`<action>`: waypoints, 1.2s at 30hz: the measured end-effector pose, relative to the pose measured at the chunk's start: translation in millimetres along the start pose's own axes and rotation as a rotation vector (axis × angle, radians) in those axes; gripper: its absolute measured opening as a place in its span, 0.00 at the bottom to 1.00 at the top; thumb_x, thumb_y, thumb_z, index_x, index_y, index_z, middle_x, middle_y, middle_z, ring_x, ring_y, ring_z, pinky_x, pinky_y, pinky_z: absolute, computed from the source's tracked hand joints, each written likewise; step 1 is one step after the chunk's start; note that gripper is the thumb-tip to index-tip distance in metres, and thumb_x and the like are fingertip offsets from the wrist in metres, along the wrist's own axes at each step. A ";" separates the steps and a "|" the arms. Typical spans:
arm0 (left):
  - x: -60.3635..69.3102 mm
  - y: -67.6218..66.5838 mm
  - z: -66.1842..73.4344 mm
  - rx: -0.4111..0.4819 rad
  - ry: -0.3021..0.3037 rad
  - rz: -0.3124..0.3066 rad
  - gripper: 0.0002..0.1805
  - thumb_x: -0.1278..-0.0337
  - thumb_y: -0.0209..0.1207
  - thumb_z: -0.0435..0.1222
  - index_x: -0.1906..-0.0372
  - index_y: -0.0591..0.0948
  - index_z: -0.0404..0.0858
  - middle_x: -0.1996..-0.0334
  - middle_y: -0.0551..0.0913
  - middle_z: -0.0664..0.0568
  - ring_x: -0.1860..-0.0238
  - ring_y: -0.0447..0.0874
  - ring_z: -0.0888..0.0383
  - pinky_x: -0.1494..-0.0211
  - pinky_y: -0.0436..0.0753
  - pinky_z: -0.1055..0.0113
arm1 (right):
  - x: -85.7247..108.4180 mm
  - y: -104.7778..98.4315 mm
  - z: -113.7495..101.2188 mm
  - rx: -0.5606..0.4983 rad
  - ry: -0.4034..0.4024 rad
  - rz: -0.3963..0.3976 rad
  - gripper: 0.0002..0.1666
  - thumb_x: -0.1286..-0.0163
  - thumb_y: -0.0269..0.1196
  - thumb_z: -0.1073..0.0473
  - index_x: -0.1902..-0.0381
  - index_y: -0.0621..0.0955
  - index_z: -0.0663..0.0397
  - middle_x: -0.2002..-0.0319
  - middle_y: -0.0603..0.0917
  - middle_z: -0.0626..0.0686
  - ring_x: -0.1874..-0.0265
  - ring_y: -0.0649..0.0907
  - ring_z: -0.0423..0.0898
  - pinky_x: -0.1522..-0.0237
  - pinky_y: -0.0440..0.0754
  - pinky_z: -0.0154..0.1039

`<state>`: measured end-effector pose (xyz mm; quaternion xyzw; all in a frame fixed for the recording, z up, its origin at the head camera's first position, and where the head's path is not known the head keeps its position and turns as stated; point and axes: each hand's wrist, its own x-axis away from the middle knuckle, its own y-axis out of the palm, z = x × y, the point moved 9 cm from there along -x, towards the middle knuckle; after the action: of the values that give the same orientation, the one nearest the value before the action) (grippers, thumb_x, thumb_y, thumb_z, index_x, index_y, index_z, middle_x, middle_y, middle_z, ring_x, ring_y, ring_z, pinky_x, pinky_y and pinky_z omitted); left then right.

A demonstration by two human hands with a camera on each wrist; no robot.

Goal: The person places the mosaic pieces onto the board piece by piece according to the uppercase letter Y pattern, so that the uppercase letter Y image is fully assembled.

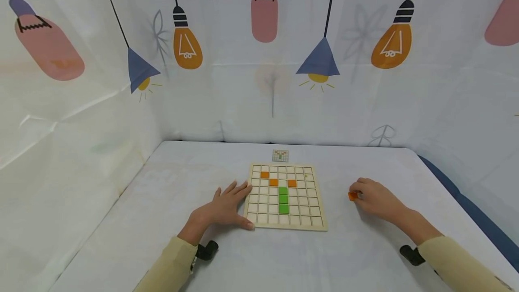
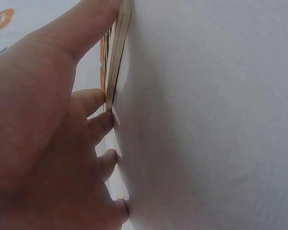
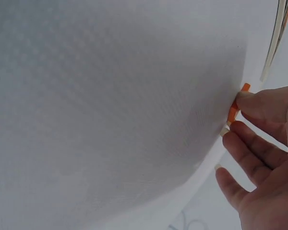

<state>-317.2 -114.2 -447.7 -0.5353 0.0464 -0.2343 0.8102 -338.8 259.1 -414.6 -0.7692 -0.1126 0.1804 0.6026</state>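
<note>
A wooden grid board (image 1: pixel 262 217) lies flat on the white table. Three orange tiles (image 1: pixel 273 182) sit in its upper cells, and three green tiles (image 1: pixel 283 199) form a column below them. My left hand (image 1: pixel 224 210) is spread at the board's left side, fingertips at the edge and thumb by the lower left corner. In the left wrist view, its fingers (image 2: pixel 98 125) reach along the board's edge (image 2: pixel 116 57). Off to the right of the board, my right hand (image 1: pixel 375 198) pinches an orange tile (image 3: pixel 233 114) between thumb and fingers, close to the tabletop.
A small card (image 1: pixel 280 155) printed with a coloured grid lies just beyond the board's far edge. The white table (image 1: pixel 194 161) meets a cloth backdrop (image 1: pixel 227 102) printed with lamps. Blue material (image 1: pixel 466 202) shows beyond the table's right edge.
</note>
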 end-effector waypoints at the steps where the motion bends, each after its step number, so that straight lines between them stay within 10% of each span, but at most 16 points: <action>1: 0.3 -0.2 0.1 0.000 -0.001 0.000 0.63 0.61 0.71 0.65 0.20 0.54 0.48 0.19 0.51 0.55 0.18 0.40 0.44 0.25 0.43 0.29 | 0.2 -0.1 0.0 -0.002 0.000 0.000 0.10 0.42 0.69 0.68 0.61 0.86 0.55 0.65 0.83 0.46 0.65 0.80 0.43 0.61 0.83 0.43; 36: 0.7 0.0 -0.3 0.010 0.006 0.003 0.63 0.61 0.71 0.65 0.20 0.54 0.49 0.19 0.50 0.56 0.18 0.39 0.44 0.24 0.41 0.30 | -12.6 8.6 -1.9 -0.026 0.004 0.011 0.15 0.48 0.64 0.72 0.63 0.84 0.53 0.68 0.79 0.46 0.69 0.74 0.41 0.65 0.77 0.38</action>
<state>-316.6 -114.7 -447.7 -0.5307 0.0484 -0.2348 0.8129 -349.9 250.4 -420.7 -0.7779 -0.1093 0.1808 0.5918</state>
